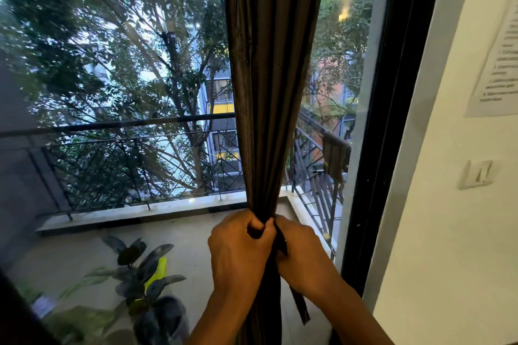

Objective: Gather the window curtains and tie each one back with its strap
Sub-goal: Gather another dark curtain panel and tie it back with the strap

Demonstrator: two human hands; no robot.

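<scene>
**Curtain bunched at the glass, strap being drawn around it**

At the far left, a dark-leaved potted plant (145, 274) is seen low beyond the glass, on the balcony floor, with a black metal railing (117, 126) behind it. Neither is touched.

Towards the centre, the left hand (238, 249) is closed in a fist around the dark brown pleated fabric curtain (269, 78), which hangs gathered into one narrow column in front of the window pane. The bundle is pinched tightest just above the knuckles and falls loose below the wrists.

Just beside it, touching the same bundle, the right hand (301, 255) is closed on the narrow dark fabric strap (300, 305); one end trails down past the forearm. Whether the strap already passes fully behind the curtain cannot be told, as the hands hide it.

At the right, the black window frame (392, 120) and a white wall carrying a printed paper notice (499, 64) are seen.

The tie is judged unfinished. If the left fist is loosened before the strap is cinched, pleats are likely to spill out. If only the trailing end is pulled, the strap could slide down the smooth fabric and leave a slack loop.
</scene>
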